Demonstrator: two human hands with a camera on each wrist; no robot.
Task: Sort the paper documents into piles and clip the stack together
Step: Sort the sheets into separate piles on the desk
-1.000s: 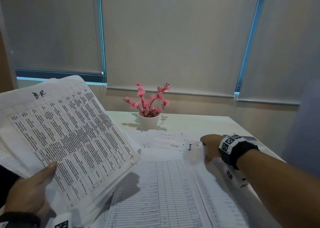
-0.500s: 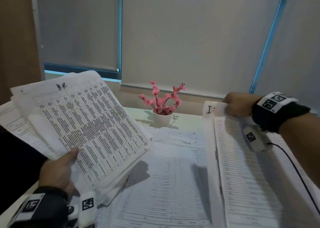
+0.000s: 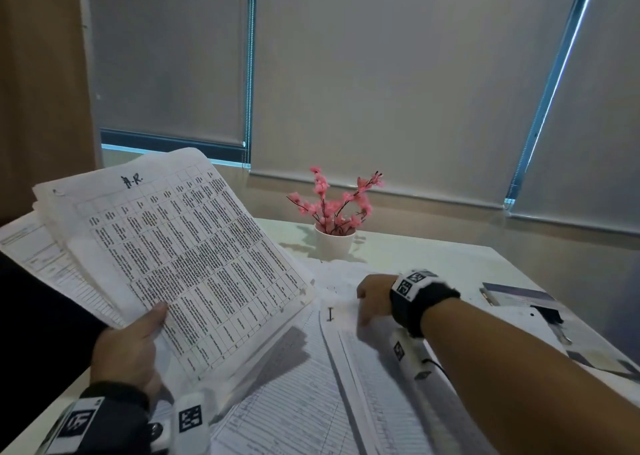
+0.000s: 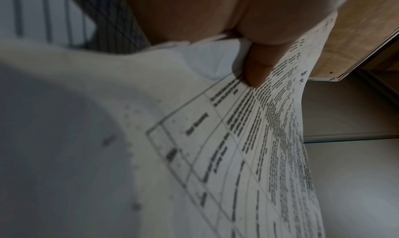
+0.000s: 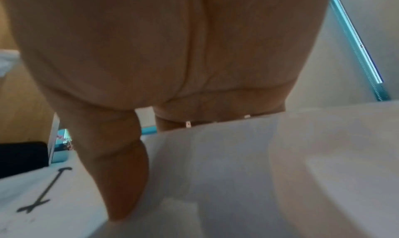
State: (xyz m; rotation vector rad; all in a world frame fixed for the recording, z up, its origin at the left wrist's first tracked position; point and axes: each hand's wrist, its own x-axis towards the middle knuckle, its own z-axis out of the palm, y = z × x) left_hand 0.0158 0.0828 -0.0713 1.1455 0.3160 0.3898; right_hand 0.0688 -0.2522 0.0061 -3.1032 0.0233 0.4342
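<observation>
Grey roller blinds close off the windows behind a pale surface, where a small white pot of pink blossoms stands near the far edge. Lined forms lie spread flat across most of the near side.

The left hand holds a sheaf of table-printed papers up off the surface, tilted toward the camera; its thumb presses the top sheet near the lower edge while the other fingers sit hidden behind, so this grip is closed around the sheaf. The right hand reaches over a second pile marked with a handwritten "I". Its thumb points down onto the top sheet, and the fingers look curled at the pile's far edge, though whether they pinch it or merely press cannot be told.

Loose paper like this is light but floppy and slick between sheets: held by one corner, it would probably sag and fan out. Taking hold along an edge, thumb on top and fingers beneath, should keep a stack square enough for a clip. No clip can be made out for certain; dark things lie at the right, too small to identify.
</observation>
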